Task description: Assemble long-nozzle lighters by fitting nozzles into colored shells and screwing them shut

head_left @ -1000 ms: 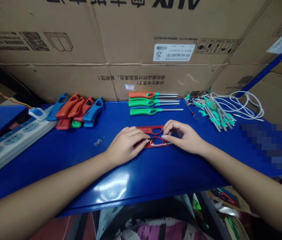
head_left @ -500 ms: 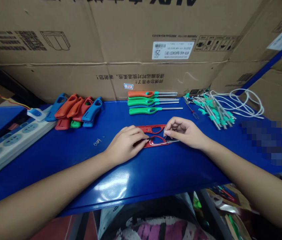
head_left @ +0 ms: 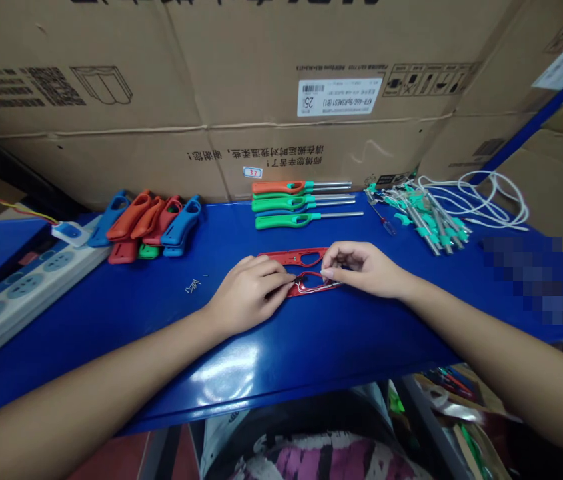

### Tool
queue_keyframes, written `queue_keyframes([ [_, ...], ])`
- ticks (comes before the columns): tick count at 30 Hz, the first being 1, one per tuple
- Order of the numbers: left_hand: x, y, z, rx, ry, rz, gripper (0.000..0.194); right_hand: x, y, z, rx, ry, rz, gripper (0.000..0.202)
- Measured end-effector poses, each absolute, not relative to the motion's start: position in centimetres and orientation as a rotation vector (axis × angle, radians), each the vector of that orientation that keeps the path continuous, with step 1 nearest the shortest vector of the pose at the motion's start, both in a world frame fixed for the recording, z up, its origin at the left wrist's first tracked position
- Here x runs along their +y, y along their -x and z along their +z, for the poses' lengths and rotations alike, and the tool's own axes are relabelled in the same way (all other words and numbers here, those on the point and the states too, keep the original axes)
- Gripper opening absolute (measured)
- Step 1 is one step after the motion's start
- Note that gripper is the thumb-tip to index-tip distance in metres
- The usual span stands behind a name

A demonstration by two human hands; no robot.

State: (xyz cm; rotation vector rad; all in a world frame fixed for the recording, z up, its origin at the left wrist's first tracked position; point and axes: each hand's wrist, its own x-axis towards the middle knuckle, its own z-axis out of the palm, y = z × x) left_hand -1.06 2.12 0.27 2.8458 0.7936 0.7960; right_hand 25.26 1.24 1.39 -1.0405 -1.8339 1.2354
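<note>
The red lower handle half of a gas lighter (head_left: 293, 292) lies open on the blue table, with a white wire (head_left: 312, 289) looping through it and a piece of metal tube at its right end. My left hand (head_left: 251, 293) has its thumb and forefinger pinched on a small black part at this half's left side. Over the right end is my right hand (head_left: 364, 268), fingertips pressed together at the wire and rim; exactly what they grip is too small to make out. Just behind lies the matching red handle half (head_left: 284, 257), partly covered by my right fingers.
Finished-looking lighters (head_left: 284, 221) are stacked behind. Several coloured handle shells (head_left: 134, 217) are piled left, near a power strip (head_left: 26, 287) and small screws (head_left: 192, 287). Metal tubes with green tips (head_left: 426, 230), a screwdriver (head_left: 388, 227) and a white cable (head_left: 524, 207) lie right. A cardboard box (head_left: 241, 80) stands behind.
My right hand has shifted slightly left and down, closer to the lower half, and covers more of the metal tube. My left hand keeps its pinch. The view has moved slightly.
</note>
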Motion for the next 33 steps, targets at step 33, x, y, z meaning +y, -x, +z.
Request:
queue_keyframes([
  [33,1.4,0.7,-0.6,0.776,-2.529,0.827,0.037,1.1,-24.8,0.6,-2.360,1.124,0.400,0.017],
])
